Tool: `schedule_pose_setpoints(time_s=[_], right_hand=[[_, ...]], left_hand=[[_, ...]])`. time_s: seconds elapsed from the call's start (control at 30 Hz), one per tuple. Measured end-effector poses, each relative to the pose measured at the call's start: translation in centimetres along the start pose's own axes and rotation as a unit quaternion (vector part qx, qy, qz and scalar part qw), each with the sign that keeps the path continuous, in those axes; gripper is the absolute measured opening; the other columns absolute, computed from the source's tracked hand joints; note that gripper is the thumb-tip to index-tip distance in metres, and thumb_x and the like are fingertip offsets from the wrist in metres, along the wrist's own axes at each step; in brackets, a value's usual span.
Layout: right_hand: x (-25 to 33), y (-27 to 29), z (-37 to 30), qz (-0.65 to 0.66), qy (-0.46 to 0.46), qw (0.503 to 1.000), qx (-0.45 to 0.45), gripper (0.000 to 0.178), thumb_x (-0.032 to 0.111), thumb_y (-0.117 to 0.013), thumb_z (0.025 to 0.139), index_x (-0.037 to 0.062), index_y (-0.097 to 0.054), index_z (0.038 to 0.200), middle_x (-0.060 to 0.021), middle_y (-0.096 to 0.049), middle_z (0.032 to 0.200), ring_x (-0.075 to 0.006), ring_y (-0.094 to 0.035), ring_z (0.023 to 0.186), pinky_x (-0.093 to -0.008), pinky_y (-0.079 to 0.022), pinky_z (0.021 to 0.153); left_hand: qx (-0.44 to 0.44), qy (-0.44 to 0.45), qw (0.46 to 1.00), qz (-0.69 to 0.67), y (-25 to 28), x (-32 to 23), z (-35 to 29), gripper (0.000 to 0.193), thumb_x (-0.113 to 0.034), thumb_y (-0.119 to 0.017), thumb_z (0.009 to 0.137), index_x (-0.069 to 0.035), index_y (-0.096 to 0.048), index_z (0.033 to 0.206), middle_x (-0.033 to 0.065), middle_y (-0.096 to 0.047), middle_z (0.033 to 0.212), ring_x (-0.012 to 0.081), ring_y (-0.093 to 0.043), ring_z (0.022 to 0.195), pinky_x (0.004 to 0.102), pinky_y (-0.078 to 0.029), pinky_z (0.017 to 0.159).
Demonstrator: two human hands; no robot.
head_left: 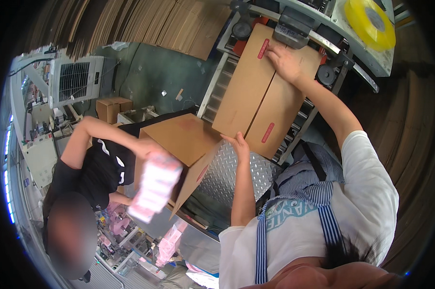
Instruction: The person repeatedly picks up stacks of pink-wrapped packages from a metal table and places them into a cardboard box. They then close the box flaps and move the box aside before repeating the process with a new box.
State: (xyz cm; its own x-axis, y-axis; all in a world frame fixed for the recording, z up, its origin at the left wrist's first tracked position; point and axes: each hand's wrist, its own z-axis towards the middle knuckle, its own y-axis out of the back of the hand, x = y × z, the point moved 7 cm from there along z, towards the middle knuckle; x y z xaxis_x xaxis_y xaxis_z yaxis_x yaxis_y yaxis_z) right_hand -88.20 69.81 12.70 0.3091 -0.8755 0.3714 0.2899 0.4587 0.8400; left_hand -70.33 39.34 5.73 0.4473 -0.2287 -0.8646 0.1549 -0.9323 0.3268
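Note:
A brown cardboard carton [256, 96] lies on a roller conveyor, its top flaps folded in with a dark seam between them. My right hand [286, 63] rests flat on the flaps at the far end, fingers stretched out just beside the dark head of the taping machine [290, 30]. At the carton's near end my left hand [238, 144] touches the edge, thumb and fingers apart. To the left, a second carton [184, 137] stands with raised flaps. Over it a co-worker's hand [152, 148] holds a motion-blurred bundle of pink and white packs [156, 188].
Yellow tape roll [370, 21] sits on the machine at the far right. Stacked flat cardboard [145, 24] lines the far left. A diamond-plate metal surface [232, 168] lies between me and the second carton. An air cooler [75, 81] and a small carton [112, 109] stand on the left.

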Motion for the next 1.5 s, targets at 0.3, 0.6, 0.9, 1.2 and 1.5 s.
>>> schedule_pose_setpoints(time_s=[0.3, 0.6, 0.9, 1.2, 1.5], right_hand=[[9.4, 2.0, -12.7, 0.051, 0.026, 0.997, 0.055, 0.054, 0.017, -0.065, 0.07, 0.0032, -0.052, 0.121, -0.0133, -0.049, 0.13, -0.0293, -0.043, 0.127, -0.0467, -0.032, 0.106], [6.3, 2.7, -11.4, -0.003, 0.023, 0.993, 0.12, 0.055, 0.018, -0.064, 0.077, 0.0057, -0.049, 0.128, -0.0106, -0.046, 0.134, -0.0251, -0.041, 0.128, -0.0448, -0.029, 0.107], [-2.4, 3.6, -9.0, -0.082, -0.053, 0.993, 0.063, 0.05, 0.006, -0.048, 0.083, 0.0076, -0.041, 0.133, -0.0109, -0.04, 0.138, -0.0266, -0.035, 0.132, -0.0455, -0.025, 0.11], [2.0, 3.4, -12.6, -0.05, -0.2, 0.973, 0.102, 0.042, 0.004, -0.057, 0.076, 0.0014, -0.05, 0.118, -0.0222, -0.049, 0.122, -0.0383, -0.053, 0.107, -0.043, -0.046, 0.092], [19.2, 23.7, -30.5, -0.089, -0.202, 0.975, 0.025, 0.006, 0.008, -0.06, 0.08, 0.005, -0.061, 0.085, -0.0106, -0.056, 0.086, -0.0299, -0.055, 0.088, -0.038, -0.046, 0.079]], left_hand=[[0.057, -0.067, 0.995, 0.036, -9.0, -4.3, 4.4, 0.085, -0.027, -0.044, 0.095, 0.012, 0.019, 0.137, 0.0345, -0.017, 0.144, 0.0375, -0.023, 0.136, 0.0354, -0.021, 0.11], [0.179, -0.077, 0.981, -0.01, -12.6, -1.0, 3.6, 0.07, -0.024, -0.05, 0.095, -0.002, -0.007, 0.147, 0.0261, -0.039, 0.138, 0.0271, -0.052, 0.116, 0.0352, -0.042, 0.096], [0.177, 0.181, 0.958, 0.136, -1.6, 25.6, -9.3, 0.073, -0.032, -0.059, 0.085, 0.002, -0.026, 0.14, 0.0136, -0.064, 0.091, 0.0212, -0.063, 0.073, 0.0349, -0.05, 0.059], [0.183, 0.315, 0.93, 0.041, 9.8, 33.6, -17.9, 0.056, -0.029, -0.059, 0.084, -0.004, -0.043, 0.131, 0.0112, -0.065, 0.096, 0.0193, -0.064, 0.076, 0.0316, -0.048, 0.058], [0.311, 0.252, 0.915, 0.054, 12.1, 39.3, -22.7, 0.022, -0.021, -0.055, 0.087, -0.007, -0.06, 0.104, 0.0071, -0.065, 0.086, 0.0185, -0.063, 0.07, 0.0313, -0.047, 0.055]])
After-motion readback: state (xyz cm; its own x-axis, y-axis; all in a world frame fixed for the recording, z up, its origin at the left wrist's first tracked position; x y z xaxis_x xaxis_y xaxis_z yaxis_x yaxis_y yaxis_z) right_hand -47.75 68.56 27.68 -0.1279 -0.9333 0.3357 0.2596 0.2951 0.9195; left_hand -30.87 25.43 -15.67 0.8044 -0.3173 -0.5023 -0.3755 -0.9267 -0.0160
